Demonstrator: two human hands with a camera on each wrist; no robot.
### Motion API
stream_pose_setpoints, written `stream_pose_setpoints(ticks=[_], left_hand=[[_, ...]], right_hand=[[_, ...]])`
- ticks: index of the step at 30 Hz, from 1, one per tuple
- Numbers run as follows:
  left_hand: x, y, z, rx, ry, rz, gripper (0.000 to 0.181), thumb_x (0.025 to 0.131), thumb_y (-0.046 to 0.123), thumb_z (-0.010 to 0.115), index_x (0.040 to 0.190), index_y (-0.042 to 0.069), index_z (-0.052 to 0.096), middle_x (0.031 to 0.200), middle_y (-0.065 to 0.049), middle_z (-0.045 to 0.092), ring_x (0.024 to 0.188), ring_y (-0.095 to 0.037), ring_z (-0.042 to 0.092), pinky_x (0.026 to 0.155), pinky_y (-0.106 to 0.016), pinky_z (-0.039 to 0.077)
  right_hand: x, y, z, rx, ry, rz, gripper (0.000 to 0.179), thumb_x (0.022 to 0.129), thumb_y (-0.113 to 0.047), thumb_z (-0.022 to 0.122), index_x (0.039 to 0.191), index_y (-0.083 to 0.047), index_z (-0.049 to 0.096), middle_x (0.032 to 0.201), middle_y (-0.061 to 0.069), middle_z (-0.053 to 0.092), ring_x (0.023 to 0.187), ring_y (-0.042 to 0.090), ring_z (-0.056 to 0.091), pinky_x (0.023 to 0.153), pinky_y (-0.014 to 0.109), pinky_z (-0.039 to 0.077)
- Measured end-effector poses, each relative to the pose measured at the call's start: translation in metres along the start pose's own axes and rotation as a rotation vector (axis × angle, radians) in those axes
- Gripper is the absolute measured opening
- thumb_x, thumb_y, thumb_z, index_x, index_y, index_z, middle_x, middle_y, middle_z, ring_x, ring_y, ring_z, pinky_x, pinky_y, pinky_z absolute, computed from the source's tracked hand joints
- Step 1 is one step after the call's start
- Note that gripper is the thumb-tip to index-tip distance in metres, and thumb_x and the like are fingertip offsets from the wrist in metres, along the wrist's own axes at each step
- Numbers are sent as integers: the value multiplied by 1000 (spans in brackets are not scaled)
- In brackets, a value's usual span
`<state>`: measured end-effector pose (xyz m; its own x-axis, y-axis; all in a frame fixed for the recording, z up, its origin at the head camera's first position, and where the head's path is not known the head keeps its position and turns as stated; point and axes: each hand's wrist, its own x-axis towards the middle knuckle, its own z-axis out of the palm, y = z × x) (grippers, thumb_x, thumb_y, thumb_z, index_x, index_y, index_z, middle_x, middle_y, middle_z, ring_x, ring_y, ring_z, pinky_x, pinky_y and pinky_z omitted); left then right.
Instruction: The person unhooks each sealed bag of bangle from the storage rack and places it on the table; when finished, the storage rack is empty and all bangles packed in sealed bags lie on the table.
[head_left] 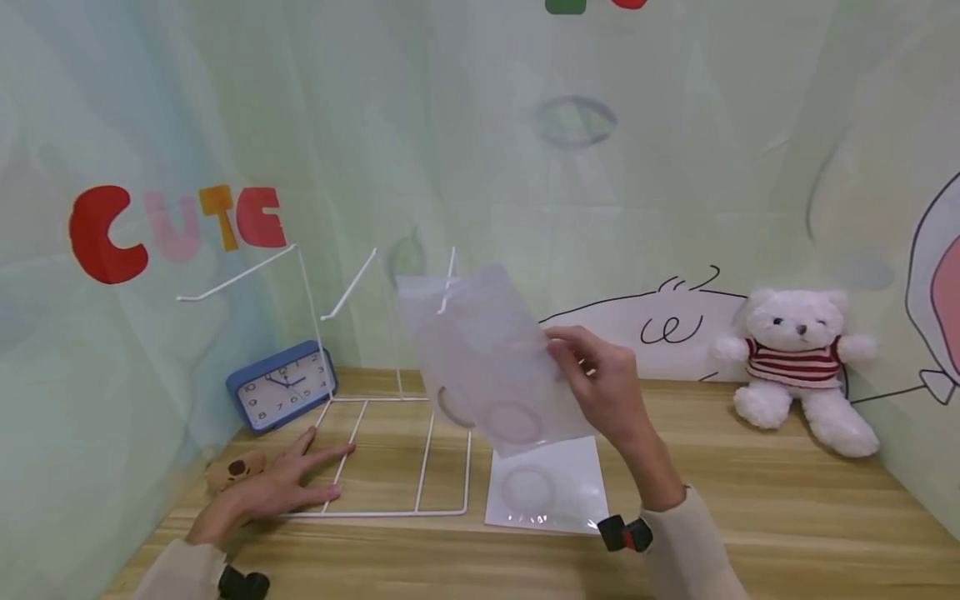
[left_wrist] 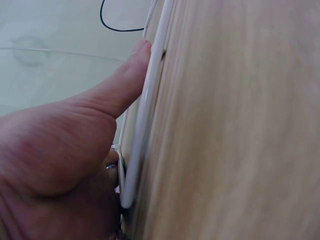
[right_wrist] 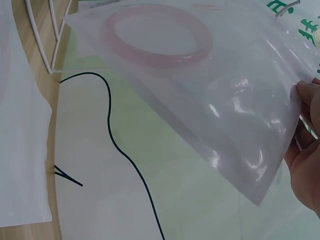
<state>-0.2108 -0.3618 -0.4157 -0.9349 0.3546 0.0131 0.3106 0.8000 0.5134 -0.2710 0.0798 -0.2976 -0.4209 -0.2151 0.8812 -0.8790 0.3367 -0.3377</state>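
My right hand (head_left: 600,375) pinches the edge of a translucent plastic bag (right_wrist: 215,105) between thumb and fingers. A pinkish ring (right_wrist: 159,57) shows inside the bag's lower part. Behind it in the head view, another translucent bag (head_left: 431,346) overlaps it, with a ring near its bottom. Both are raised by the right-hand prong of a white wire rack (head_left: 375,514), whose tip shows against the plastic. My left hand (head_left: 281,483) rests on the left side of the rack's base, fingers spread. In the left wrist view, the thumb (left_wrist: 125,82) lies along a white bar (left_wrist: 147,100).
A further bag (head_left: 577,483) with a pale ring lies flat on the wooden table, right of the rack. Behind the left hand stand a blue clock (head_left: 281,385) and a small brown plush head (head_left: 236,471). A white teddy bear (head_left: 798,362) sits at the far right.
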Motion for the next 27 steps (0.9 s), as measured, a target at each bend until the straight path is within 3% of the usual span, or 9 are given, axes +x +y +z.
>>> stream_pose_setpoints(ticks=[10,18,27], left_hand=[[0,-2,1,21,5,6,61,96,37,66,148,9,48,149,-51,7,129,-75,17,91,-84,29],[3,-6,1,4,9,19,61,96,36,66,148,10,47,148,-51,6,128,-77,15,88,-86,27],[2,-4,1,-8,-4,14,61,96,36,66,147,9,48,149,-51,4,131,-75,12,91,-86,25]], right_hand=[[6,-10,-14,98,57,-46,17,89,9,69,101,-2,73,82,7,73,57,14,60,52,17,51],[9,-19,-30,157,120,17,19,89,11,68,105,2,72,80,10,71,57,10,55,51,17,47],[10,-12,-53,143,211,64,17,92,7,66,109,6,70,85,-3,70,62,9,57,54,16,47]])
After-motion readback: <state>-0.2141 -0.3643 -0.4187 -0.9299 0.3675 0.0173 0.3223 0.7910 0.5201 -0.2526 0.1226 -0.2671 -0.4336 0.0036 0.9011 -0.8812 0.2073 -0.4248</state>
